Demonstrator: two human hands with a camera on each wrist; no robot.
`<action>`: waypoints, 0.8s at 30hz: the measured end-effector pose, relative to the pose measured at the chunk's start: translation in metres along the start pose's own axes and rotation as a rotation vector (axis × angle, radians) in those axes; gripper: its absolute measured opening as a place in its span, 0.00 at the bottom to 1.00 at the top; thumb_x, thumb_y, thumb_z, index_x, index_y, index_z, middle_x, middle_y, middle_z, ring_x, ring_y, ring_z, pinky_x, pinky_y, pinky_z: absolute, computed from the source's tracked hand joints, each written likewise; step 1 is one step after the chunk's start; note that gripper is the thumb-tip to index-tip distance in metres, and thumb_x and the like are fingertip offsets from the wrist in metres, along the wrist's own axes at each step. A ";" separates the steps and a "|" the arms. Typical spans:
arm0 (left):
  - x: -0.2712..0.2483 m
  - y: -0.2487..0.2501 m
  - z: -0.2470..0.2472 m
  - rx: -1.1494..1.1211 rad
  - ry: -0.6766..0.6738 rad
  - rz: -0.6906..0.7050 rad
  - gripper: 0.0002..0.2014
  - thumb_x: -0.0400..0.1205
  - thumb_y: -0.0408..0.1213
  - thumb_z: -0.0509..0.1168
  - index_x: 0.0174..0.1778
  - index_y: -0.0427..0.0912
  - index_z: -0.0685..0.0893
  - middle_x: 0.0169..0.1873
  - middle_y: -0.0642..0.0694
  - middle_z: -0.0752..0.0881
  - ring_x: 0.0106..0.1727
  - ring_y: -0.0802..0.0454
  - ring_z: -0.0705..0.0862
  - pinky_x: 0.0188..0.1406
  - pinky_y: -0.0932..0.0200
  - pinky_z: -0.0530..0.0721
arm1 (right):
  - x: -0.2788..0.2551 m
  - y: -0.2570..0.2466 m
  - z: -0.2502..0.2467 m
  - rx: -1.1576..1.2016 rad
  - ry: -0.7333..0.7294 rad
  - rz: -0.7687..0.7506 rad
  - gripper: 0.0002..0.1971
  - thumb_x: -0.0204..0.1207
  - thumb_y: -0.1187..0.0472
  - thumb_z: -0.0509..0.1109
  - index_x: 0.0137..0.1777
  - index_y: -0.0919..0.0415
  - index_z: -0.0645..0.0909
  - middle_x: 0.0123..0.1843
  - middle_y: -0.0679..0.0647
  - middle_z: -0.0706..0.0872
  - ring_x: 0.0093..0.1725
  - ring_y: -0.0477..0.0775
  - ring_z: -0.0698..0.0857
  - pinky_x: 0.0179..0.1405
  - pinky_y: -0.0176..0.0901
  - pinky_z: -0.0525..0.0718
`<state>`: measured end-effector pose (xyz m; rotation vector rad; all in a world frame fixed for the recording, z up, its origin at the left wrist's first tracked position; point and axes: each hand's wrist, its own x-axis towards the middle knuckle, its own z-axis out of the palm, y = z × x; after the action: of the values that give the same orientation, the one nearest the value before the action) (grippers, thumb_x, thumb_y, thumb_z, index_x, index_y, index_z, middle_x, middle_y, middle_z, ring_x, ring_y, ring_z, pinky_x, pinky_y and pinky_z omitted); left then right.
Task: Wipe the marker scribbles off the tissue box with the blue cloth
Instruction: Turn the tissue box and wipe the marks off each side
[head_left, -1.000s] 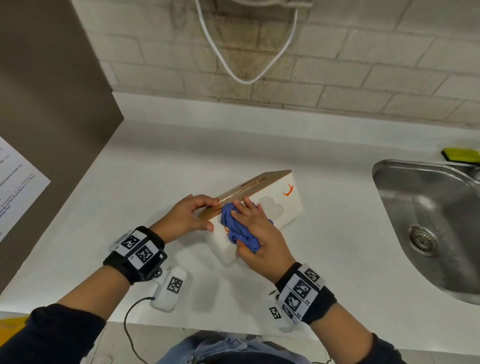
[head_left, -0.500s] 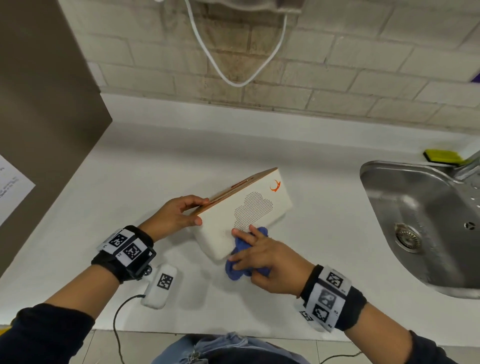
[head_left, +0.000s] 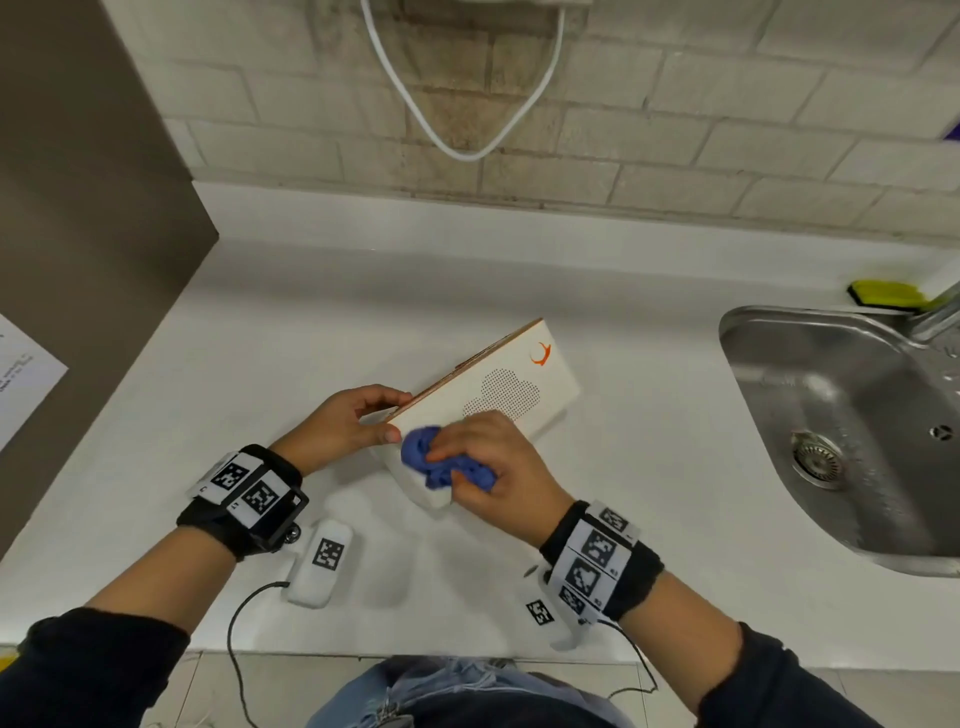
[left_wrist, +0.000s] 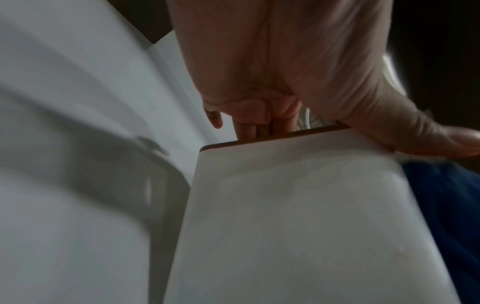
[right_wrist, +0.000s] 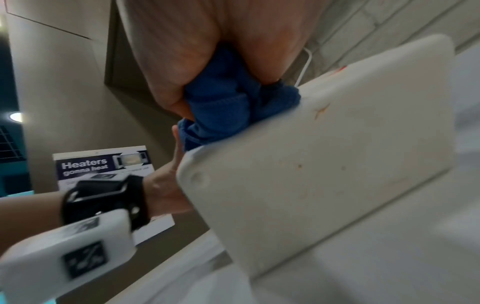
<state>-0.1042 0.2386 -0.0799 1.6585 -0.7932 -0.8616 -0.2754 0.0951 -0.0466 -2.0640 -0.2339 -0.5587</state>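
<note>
The white tissue box (head_left: 514, 382) with a brown top, a dotted cloud print and an orange mark stands tilted on the white counter (head_left: 260, 364). My left hand (head_left: 358, 421) grips its near left end, fingers over the brown top edge (left_wrist: 275, 136), thumb on the white face. My right hand (head_left: 488, 462) holds the bunched blue cloth (head_left: 434, 460) and presses it onto the box's near corner. In the right wrist view the blue cloth (right_wrist: 226, 107) bulges from my palm against the tissue box (right_wrist: 324, 154), which shows faint orange-brown flecks. The blue cloth (left_wrist: 446, 216) edges the left wrist view beside the tissue box (left_wrist: 298, 216).
A steel sink (head_left: 852, 426) with a drain lies at the right, a yellow-green sponge (head_left: 885, 294) behind it. A white cord (head_left: 467, 150) loops down the brick wall. A brown panel (head_left: 78, 234) with a paper notice stands at the left.
My right hand has lifted the cloth from the counter back up onto the box's near corner. A second ago it was wiping the box's front face. My left hand keeps its grip.
</note>
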 end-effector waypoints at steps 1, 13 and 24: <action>-0.001 0.001 0.000 0.004 -0.005 0.003 0.41 0.43 0.69 0.77 0.50 0.54 0.83 0.49 0.63 0.88 0.59 0.66 0.80 0.55 0.79 0.75 | -0.009 0.001 -0.002 0.009 -0.069 -0.009 0.08 0.63 0.72 0.66 0.41 0.70 0.85 0.36 0.63 0.90 0.38 0.53 0.83 0.47 0.32 0.75; -0.006 0.010 -0.010 0.055 -0.065 -0.018 0.36 0.45 0.66 0.79 0.49 0.57 0.87 0.54 0.67 0.87 0.61 0.67 0.81 0.53 0.80 0.74 | -0.046 0.007 -0.085 0.141 0.831 0.458 0.13 0.68 0.70 0.65 0.48 0.53 0.81 0.47 0.41 0.86 0.49 0.37 0.84 0.52 0.31 0.82; -0.011 0.013 -0.027 0.069 -0.197 -0.080 0.35 0.49 0.57 0.83 0.53 0.57 0.87 0.61 0.59 0.85 0.68 0.62 0.77 0.67 0.66 0.70 | -0.006 0.038 -0.059 -0.112 0.487 0.342 0.21 0.65 0.74 0.70 0.61 0.71 0.79 0.59 0.55 0.72 0.59 0.22 0.73 0.56 0.17 0.70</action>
<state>-0.0882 0.2577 -0.0604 1.6929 -0.9037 -1.0768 -0.2839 0.0249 -0.0524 -1.9455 0.4345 -0.8481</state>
